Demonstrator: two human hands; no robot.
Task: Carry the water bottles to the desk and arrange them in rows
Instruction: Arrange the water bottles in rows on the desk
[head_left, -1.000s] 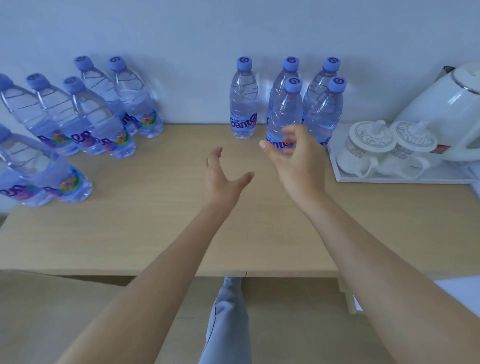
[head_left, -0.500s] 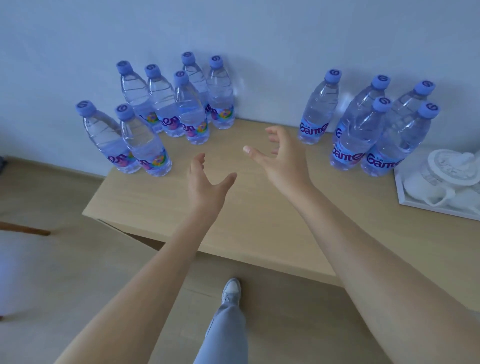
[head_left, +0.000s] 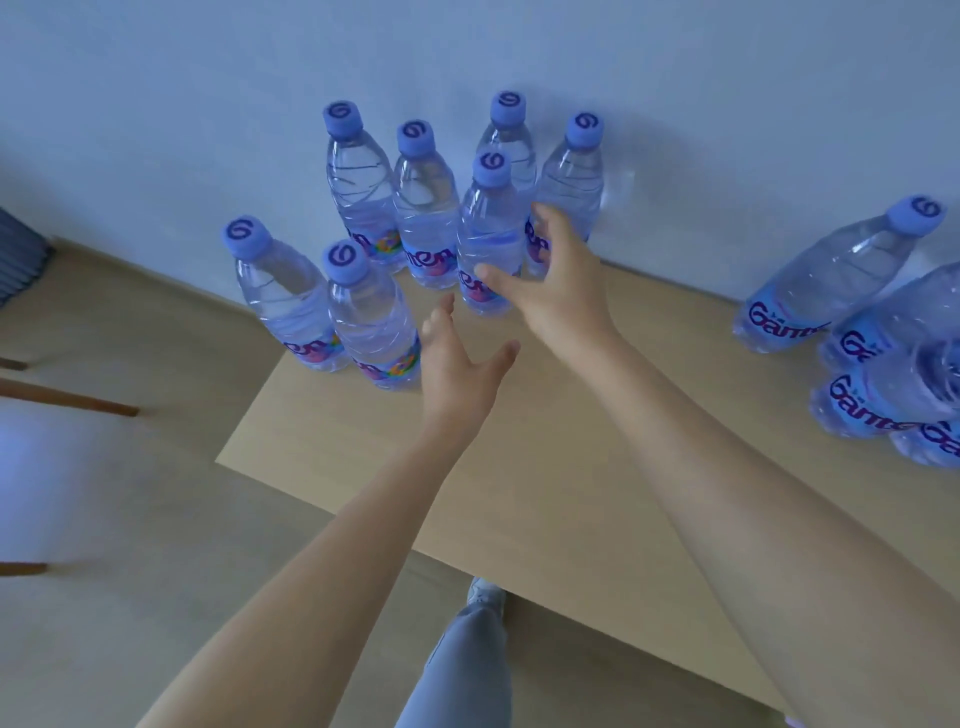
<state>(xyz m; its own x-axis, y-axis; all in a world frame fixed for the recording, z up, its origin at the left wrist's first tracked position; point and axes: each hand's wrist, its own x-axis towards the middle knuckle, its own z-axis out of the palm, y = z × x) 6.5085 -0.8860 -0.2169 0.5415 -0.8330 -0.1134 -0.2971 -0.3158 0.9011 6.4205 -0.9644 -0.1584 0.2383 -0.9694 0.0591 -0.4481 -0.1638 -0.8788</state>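
Several clear water bottles with blue caps stand on the wooden desk (head_left: 545, 467). One cluster stands at the desk's back left by the wall, another group (head_left: 872, 332) at the right edge of view. My right hand (head_left: 556, 280) is open, fingers spread around the front middle bottle (head_left: 488, 234) of the left cluster, thumb on its label side, not closed on it. My left hand (head_left: 457, 364) is open just right of the front left bottle (head_left: 374, 322), holding nothing.
The white wall rises right behind the bottles. The desk's left corner (head_left: 223, 460) drops to a light wood floor. Wooden chair legs (head_left: 67, 400) show at the far left. My leg and shoe (head_left: 483, 597) stand below the desk's front edge.
The view has swung left and closer to the left cluster. Both hands moved forward and left; my right hand now reaches around a bottle in that cluster. The tray and kettle left the view.
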